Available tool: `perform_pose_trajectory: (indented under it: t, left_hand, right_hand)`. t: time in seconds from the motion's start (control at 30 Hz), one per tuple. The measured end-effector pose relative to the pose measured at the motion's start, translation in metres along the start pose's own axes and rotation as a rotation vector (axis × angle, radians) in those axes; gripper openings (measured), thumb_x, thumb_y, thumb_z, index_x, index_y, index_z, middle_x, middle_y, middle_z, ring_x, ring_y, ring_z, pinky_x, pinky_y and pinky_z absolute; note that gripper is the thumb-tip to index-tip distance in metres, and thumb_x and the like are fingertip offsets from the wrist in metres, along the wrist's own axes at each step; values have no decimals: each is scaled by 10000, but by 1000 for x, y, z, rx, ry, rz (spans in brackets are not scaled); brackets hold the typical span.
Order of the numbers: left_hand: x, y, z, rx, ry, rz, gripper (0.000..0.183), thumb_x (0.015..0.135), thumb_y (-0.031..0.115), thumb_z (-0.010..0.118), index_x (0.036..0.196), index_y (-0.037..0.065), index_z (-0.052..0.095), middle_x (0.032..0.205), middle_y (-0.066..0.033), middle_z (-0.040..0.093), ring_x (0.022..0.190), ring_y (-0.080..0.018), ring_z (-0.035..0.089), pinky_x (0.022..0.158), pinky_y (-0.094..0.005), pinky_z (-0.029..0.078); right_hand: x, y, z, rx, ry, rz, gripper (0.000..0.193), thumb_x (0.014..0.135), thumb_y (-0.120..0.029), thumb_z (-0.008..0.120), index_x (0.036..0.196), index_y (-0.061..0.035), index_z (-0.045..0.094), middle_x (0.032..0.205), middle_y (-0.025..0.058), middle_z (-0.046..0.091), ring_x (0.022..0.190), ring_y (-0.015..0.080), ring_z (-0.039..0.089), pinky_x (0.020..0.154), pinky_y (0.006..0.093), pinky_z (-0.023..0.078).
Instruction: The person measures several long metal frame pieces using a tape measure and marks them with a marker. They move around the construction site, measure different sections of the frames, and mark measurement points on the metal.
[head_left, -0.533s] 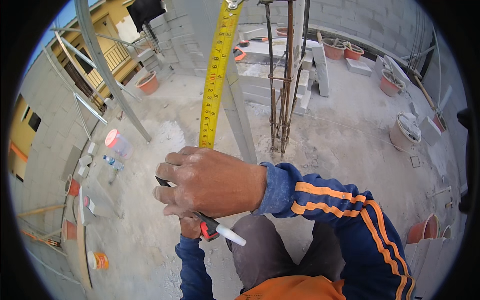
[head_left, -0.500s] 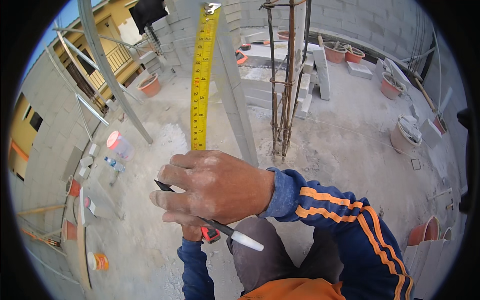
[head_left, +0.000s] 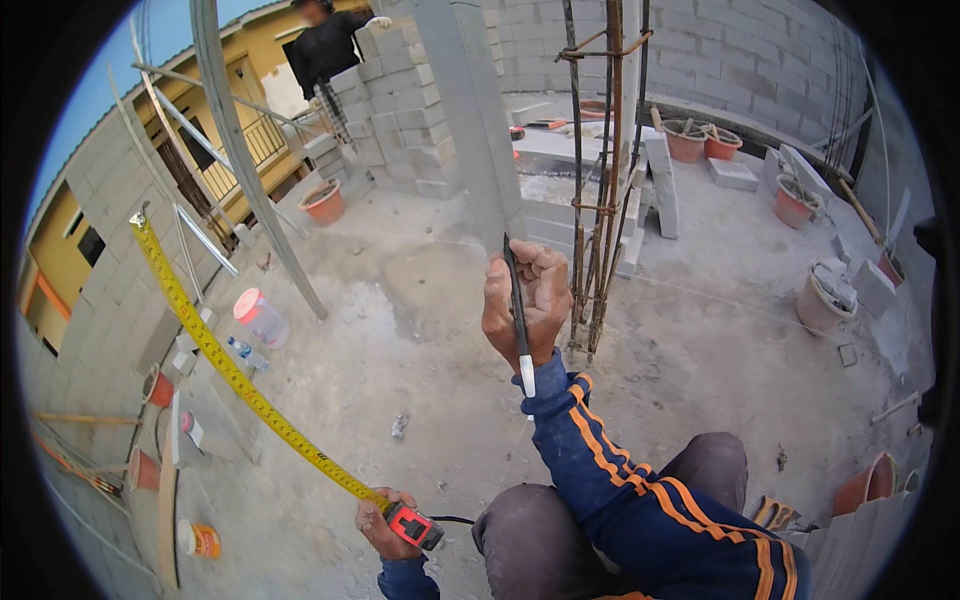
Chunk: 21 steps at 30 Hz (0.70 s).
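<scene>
My left hand (head_left: 388, 528) is closed around a red and black tape measure (head_left: 413, 526). Its yellow blade (head_left: 235, 375) sticks out up and to the left, with the metal hook at its far end. A black marker (head_left: 519, 310) with a white end is pinched in my right hand (head_left: 540, 305). Its dark tip points up at the lower end of a tall light grey post (head_left: 475, 130); whether they touch I cannot tell. The tape blade is apart from the post.
Just right of my right hand stands a rusty rebar cage (head_left: 603, 190). A slanted prop (head_left: 250, 150) is at the left, near a pink-lidded container (head_left: 258, 315). Mortar buckets (head_left: 826, 295) and pale blocks line the right. A person in black (head_left: 325, 48) is behind the block wall.
My left hand has swung the tape blade away from the post to the left and lowered the case. My right hand has moved right and up, bringing the marker upright by the post's lower end.
</scene>
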<state>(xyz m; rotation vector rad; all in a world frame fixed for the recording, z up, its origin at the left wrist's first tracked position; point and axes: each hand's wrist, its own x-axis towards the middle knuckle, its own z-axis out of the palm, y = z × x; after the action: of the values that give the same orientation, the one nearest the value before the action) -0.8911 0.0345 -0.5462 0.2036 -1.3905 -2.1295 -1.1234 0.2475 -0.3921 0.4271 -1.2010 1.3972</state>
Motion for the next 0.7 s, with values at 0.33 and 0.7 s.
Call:
perform_pose_trajectory:
  t: [0.33, 0.7]
  left_hand:
    - [-5, -6, -27, 12, 30, -56, 488, 997, 480, 603, 1010, -2, 525, 888, -112, 556, 667, -235, 607, 528, -317, 512]
    - [-9, -14, -33, 35, 59, -56, 506, 990, 483, 617, 980, -17, 543, 867, -128, 574, 666, -243, 613, 543, -325, 520]
  right_hand:
    - [-1, 11, 8, -73, 93, -88, 216, 848, 77, 699, 1018, 17, 579, 949, 157, 688, 765, 197, 707, 664, 275, 576]
    - [-1, 10, 12, -127, 119, -117, 218, 850, 75, 702, 1022, 15, 580, 947, 168, 692, 760, 213, 713, 660, 289, 575]
